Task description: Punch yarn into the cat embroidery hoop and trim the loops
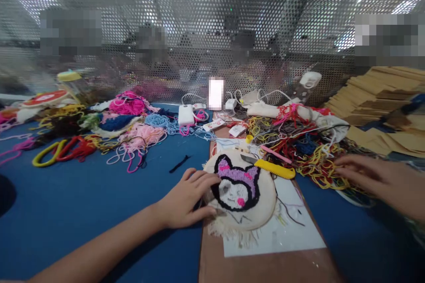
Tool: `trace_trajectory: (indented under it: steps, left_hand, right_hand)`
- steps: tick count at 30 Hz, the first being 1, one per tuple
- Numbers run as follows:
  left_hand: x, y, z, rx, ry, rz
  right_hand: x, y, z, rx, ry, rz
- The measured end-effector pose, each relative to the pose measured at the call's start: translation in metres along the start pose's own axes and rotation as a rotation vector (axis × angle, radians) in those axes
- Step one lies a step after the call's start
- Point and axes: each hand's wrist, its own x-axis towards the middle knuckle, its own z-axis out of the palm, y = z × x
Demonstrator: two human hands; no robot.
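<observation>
A round embroidery hoop (244, 194) with cream cloth lies on a brown board (259, 265), over a white sheet (292, 234). Its yarn picture shows a black, purple and white cat-like face. My left hand (186, 199) rests on the hoop's left edge, fingers curled against the rim and cloth. My right hand (378, 181) reaches into the tangled yarn pile (308, 150) at the right, fingers spread on yellow strands; whether it grips any is unclear. A yellow-handled cutter (274, 169) lies just above the hoop.
Heaps of coloured yarn (126, 124) cover the far left of the blue table (83, 212). White chargers and cables (186, 115) sit in the middle back. Stacked cardboard pieces (378, 93) stand at the right. A perforated metal screen (212, 22) closes the back, with people behind it.
</observation>
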Motion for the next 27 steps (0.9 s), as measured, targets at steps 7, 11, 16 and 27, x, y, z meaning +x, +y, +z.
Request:
trace_trajectory:
  steps: [7,11,16,27]
  left_hand:
    - [-0.001,-0.015,0.007,0.017,0.239,-0.311]
    - [-0.004,-0.024,0.015,0.096,0.145,-0.333]
    - [-0.006,-0.03,0.02,0.14,0.055,-0.326]
    - [-0.005,-0.039,0.012,0.284,0.104,-0.372]
  right_hand:
    - [-0.038,-0.102,0.136,-0.353,-0.474,-0.732]
    - [-0.049,-0.113,0.167,-0.334,-0.511,-0.839]
    - [-0.054,-0.106,0.17,-0.283,-0.537,-0.752]
    - [-0.033,-0.082,0.143,-0.299,-0.226,-0.454]
